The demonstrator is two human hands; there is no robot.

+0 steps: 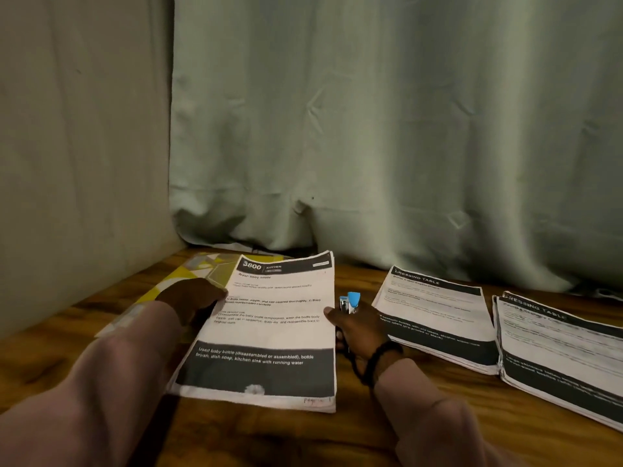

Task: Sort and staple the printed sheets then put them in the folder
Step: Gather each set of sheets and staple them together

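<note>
A stack of printed sheets headed "3800 Kitchen" (pixel 269 332) lies on the wooden table in front of me. My left hand (pixel 192 298) grips its left edge. At the stack's right edge, my right hand (pixel 357 328) touches the paper with the thumb while it holds a small blue stapler (pixel 350 302). A yellow and grey patterned folder (pixel 188 276) lies under the stack's far left corner and under my left hand. Two more stacks headed "Dressing Table" lie to the right, one in the middle right (pixel 435 315) and one at the far right (pixel 559 352).
The wooden table (pixel 303 436) ends at a pale green curtain (pixel 371 129) along the back and a plain wall on the left. A dark beaded bracelet (pixel 377 362) is on my right wrist.
</note>
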